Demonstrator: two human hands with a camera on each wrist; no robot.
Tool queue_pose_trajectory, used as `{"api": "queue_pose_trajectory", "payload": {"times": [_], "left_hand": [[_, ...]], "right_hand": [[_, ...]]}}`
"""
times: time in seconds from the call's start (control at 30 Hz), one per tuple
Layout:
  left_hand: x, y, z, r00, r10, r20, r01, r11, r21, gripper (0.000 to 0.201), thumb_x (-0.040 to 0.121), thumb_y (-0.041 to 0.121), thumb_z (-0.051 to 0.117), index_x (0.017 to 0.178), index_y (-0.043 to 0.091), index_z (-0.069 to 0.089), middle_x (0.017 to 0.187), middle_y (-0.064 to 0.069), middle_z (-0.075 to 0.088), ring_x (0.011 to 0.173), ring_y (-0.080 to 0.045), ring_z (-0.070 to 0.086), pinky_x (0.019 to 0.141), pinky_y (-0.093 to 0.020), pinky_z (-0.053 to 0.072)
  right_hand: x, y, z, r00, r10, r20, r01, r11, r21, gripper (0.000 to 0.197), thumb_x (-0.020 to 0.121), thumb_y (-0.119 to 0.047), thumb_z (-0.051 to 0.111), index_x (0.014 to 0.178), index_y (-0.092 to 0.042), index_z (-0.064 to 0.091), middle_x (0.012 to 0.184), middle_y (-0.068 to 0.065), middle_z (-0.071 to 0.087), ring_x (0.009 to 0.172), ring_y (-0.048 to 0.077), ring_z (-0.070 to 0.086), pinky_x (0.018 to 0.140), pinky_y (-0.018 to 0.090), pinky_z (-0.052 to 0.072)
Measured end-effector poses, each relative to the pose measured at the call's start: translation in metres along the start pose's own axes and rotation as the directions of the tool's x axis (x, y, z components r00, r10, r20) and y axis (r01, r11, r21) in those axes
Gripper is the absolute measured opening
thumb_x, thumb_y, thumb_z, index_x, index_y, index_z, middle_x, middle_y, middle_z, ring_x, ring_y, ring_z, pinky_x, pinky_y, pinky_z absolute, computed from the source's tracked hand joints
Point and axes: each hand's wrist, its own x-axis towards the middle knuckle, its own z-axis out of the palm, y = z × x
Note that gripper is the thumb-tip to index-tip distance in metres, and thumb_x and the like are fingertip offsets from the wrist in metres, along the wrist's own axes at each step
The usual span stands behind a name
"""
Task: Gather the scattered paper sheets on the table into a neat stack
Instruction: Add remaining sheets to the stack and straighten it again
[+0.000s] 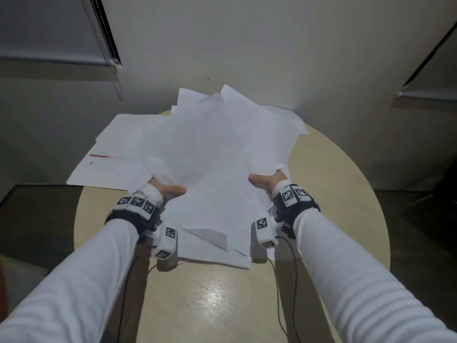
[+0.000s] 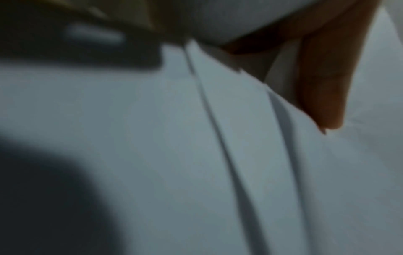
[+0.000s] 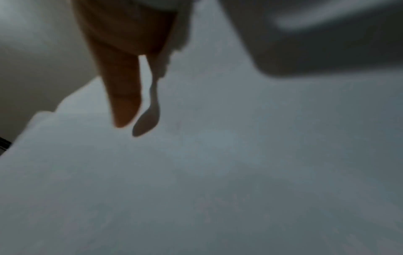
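A loose, fanned bundle of white paper sheets (image 1: pixel 212 149) is tilted up over the round table (image 1: pixel 222 293). My left hand (image 1: pixel 168 190) grips its lower left edge, thumb on top and fingers hidden under the paper. My right hand (image 1: pixel 264 180) grips the lower right edge the same way. More sheets (image 1: pixel 111 154) lie flat at the left, one with a red bar. Others (image 1: pixel 215 243) lie flat between my wrists. The left wrist view shows a thumb (image 2: pixel 322 86) pressed on overlapping sheets (image 2: pixel 152 138). The right wrist view shows a thumb (image 3: pixel 122 86) on paper (image 3: pixel 218 172).
The light wood table stands against a pale wall (image 1: pixel 247 45). A dark surface (image 1: pixel 37 214) adjoins its left side. Black cables (image 1: pixel 279 280) run from my wrist devices across the near tabletop. Sheets at the left overhang the table's edge.
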Motion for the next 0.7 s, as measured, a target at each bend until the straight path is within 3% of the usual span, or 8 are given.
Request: {"api": "queue_pose_trajectory", "payload": {"times": [0.07, 0.13, 0.23, 0.3, 0.37, 0.5, 0.6, 0.7], "left_hand": [[0.000, 0.012, 0.003, 0.995, 0.096, -0.027, -0.098, 0.991, -0.087, 0.031, 0.066, 0.014, 0.081, 0.067, 0.011, 0.050, 0.035, -0.003, 0.046, 0.022, -0.013, 0.038, 0.038, -0.014, 0.032], [-0.004, 0.028, 0.006, 0.986, 0.145, -0.078, -0.158, 0.968, -0.193, 0.033, 0.067, 0.014, 0.080, 0.089, 0.010, 0.056, 0.065, -0.011, 0.063, 0.054, -0.016, 0.059, 0.046, -0.019, 0.036], [0.004, 0.049, 0.003, 0.950, 0.152, -0.274, -0.186, 0.977, -0.101, 0.077, 0.068, 0.020, 0.081, 0.132, 0.003, 0.043, 0.118, -0.007, 0.053, 0.098, -0.012, 0.044, 0.051, -0.013, 0.042], [0.005, 0.057, -0.002, 0.950, 0.109, -0.293, -0.119, 0.993, -0.016, 0.073, 0.072, 0.034, 0.076, 0.128, -0.001, 0.046, 0.119, -0.006, 0.054, 0.097, -0.012, 0.047, 0.041, -0.003, 0.039], [0.004, 0.062, -0.006, 0.969, 0.037, -0.244, -0.020, 0.997, 0.074, 0.073, 0.068, 0.053, 0.072, 0.114, -0.001, 0.057, 0.116, -0.014, 0.063, 0.099, -0.022, 0.061, 0.066, -0.016, 0.051], [0.004, 0.059, -0.004, 0.976, 0.140, -0.166, -0.139, 0.990, 0.020, 0.051, 0.070, 0.045, 0.075, 0.107, 0.012, 0.064, 0.110, -0.014, 0.066, 0.112, -0.023, 0.060, 0.108, -0.036, 0.040], [-0.002, 0.057, 0.002, 0.940, 0.142, -0.310, -0.165, 0.985, -0.050, 0.084, 0.060, 0.042, 0.083, 0.130, 0.009, 0.050, 0.127, -0.011, 0.060, 0.119, -0.028, 0.056, 0.108, -0.039, 0.040], [-0.004, 0.064, 0.006, 0.952, 0.155, -0.265, -0.175, 0.983, -0.056, 0.085, 0.057, 0.043, 0.083, 0.127, 0.006, 0.054, 0.125, -0.012, 0.061, 0.117, -0.027, 0.058, 0.107, -0.036, 0.041]], "right_hand": [[0.003, -0.010, 0.000, 0.996, -0.067, -0.050, 0.072, 0.992, 0.105, 0.054, 0.074, -0.029, 0.077, 0.109, -0.016, 0.038, 0.083, 0.006, 0.056, 0.076, 0.017, 0.060, 0.067, 0.027, 0.050], [0.001, -0.016, 0.003, 0.990, -0.128, -0.066, 0.142, 0.949, 0.281, 0.038, 0.076, -0.014, 0.075, 0.090, -0.015, 0.040, 0.089, 0.008, 0.055, 0.088, 0.020, 0.059, 0.090, 0.042, 0.048], [-0.001, -0.024, 0.002, 0.969, -0.158, -0.190, 0.210, 0.931, 0.299, 0.037, 0.075, -0.016, 0.077, 0.079, -0.017, 0.040, 0.080, 0.005, 0.053, 0.085, 0.020, 0.056, 0.084, 0.033, 0.048], [-0.003, -0.033, -0.005, 0.959, -0.178, -0.221, 0.217, 0.963, 0.162, 0.036, 0.078, -0.026, 0.074, 0.098, -0.006, 0.052, 0.095, 0.009, 0.057, 0.092, 0.018, 0.052, 0.084, 0.025, 0.040], [-0.002, -0.037, -0.011, 0.960, -0.186, -0.210, 0.205, 0.976, 0.074, 0.053, 0.077, -0.035, 0.073, 0.112, 0.001, 0.057, 0.116, 0.012, 0.059, 0.105, 0.021, 0.055, 0.096, 0.026, 0.038], [-0.005, -0.039, -0.010, 0.929, -0.245, -0.278, 0.263, 0.964, 0.029, 0.044, 0.070, -0.037, 0.079, 0.083, -0.008, 0.048, 0.080, 0.001, 0.051, 0.080, 0.017, 0.051, 0.080, 0.024, 0.038], [-0.005, -0.040, -0.007, 0.916, -0.288, -0.279, 0.323, 0.942, 0.089, 0.061, 0.069, -0.030, 0.081, 0.112, -0.003, 0.048, 0.100, 0.002, 0.046, 0.094, 0.012, 0.045, 0.087, 0.021, 0.038], [-0.009, -0.045, -0.002, 0.908, -0.337, -0.250, 0.361, 0.931, 0.058, 0.054, 0.071, -0.027, 0.080, 0.106, -0.008, 0.044, 0.096, 0.002, 0.046, 0.093, 0.014, 0.045, 0.078, 0.015, 0.035]]}}
